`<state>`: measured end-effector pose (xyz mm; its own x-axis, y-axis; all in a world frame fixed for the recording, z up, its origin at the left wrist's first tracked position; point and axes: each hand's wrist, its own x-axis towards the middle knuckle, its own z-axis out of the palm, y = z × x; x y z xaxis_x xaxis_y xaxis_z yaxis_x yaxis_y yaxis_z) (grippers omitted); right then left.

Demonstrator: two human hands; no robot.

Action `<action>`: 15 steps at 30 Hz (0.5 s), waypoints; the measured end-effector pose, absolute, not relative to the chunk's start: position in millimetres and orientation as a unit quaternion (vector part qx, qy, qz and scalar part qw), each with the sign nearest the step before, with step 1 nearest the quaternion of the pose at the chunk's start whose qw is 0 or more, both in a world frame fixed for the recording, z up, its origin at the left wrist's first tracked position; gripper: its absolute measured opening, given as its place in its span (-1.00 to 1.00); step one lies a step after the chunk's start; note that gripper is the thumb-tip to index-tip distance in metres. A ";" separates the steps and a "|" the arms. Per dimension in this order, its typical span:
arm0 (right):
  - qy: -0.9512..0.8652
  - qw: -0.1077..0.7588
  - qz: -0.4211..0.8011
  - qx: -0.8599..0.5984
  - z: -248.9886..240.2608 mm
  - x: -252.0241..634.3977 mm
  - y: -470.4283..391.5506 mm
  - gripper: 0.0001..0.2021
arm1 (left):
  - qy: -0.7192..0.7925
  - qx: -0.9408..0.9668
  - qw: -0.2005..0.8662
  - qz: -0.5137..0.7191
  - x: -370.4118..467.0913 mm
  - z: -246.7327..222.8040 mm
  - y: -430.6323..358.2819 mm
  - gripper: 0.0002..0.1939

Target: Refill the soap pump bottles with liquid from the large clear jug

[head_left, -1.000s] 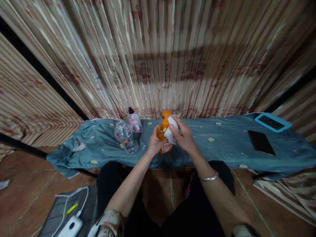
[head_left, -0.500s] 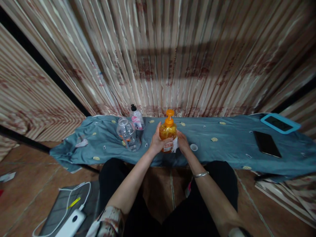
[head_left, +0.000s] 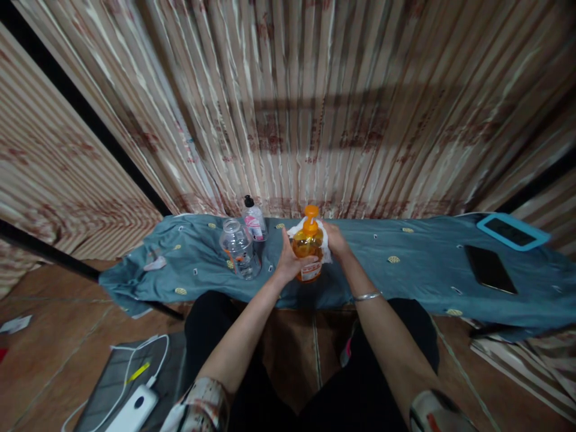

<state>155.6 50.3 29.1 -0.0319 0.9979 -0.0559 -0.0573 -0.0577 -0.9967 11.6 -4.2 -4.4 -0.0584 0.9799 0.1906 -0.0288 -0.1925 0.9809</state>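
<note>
An amber pump bottle [head_left: 308,245] with an orange pump head stands upright between my hands, over the cloth-covered narrow table. My left hand [head_left: 288,261] is wrapped around its left side, thumb across the front above the label. On the other side my right hand [head_left: 333,240] presses a white tissue [head_left: 324,246] against the bottle's right and back; most of its fingers are hidden behind the tissue. Left of the hands stand a clear wide-mouthed plastic bottle [head_left: 240,252] without a cap and a clear bottle with a black top [head_left: 255,222] and pink label.
The patterned blue cloth [head_left: 369,282] covers the narrow table. To the right lie a black phone [head_left: 489,268] and a blue-framed device [head_left: 513,232]. A crumpled pale scrap [head_left: 155,263] is at the left. A striped curtain [head_left: 288,120] hangs behind; a white power bank [head_left: 135,411] sits lower left.
My right hand has moved up and around the bottle's back with the tissue, which now shows behind the pump neck. A small round white lid beside that wrist is now out of sight.
</note>
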 end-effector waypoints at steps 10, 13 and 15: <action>-0.463 0.510 0.533 -0.490 -4.3 173.1 2.1 -0.65 | 0.513 0.500 0.362 0.596 -10.9 -3.6 -13.9 0.09; -0.493 0.526 0.518 -0.460 10.2 171.8 10.5 -0.64 | 0.499 0.519 0.360 0.593 -10.5 -4.5 -25.5 -0.29; -0.521 0.533 0.506 -0.434 24.2 168.6 23.2 -0.64 | 0.490 0.530 0.360 0.591 -7.8 -4.3 -31.5 -0.42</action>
<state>168.6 23.2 24.2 -0.0557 0.9917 0.1162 -0.0862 0.1112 -0.9901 -7.8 -31.5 -4.3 -0.1796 0.9448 0.2741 0.0942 -0.2608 0.9608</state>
